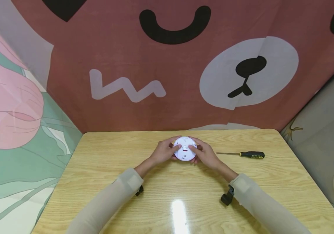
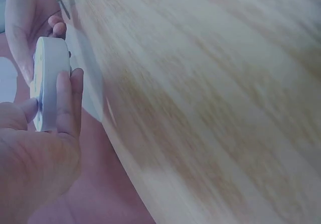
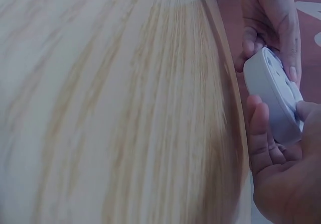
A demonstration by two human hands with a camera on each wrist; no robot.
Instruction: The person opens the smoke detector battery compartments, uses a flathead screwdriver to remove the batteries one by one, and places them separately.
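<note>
A round white disc-shaped device (image 1: 185,156) is held up over the far part of the table, its flat face towards the head camera. Small marks and slots dot that face, with a pale square bit at its centre. My left hand (image 1: 164,151) grips the left edge, thumb on the face and fingers behind. Opposite it, my right hand (image 1: 208,156) holds the right edge the same way. In the left wrist view the device (image 2: 54,58) shows its thick smooth side wall. The right wrist view has the device (image 3: 266,93) tilted between both hands.
A screwdriver (image 1: 252,155) with a black and yellow handle lies right of the hands, its shaft pointing left. The wooden table (image 1: 120,149) ends at a cloth backdrop (image 1: 143,117) with a printed cartoon face. Patterned cloth hangs on both sides.
</note>
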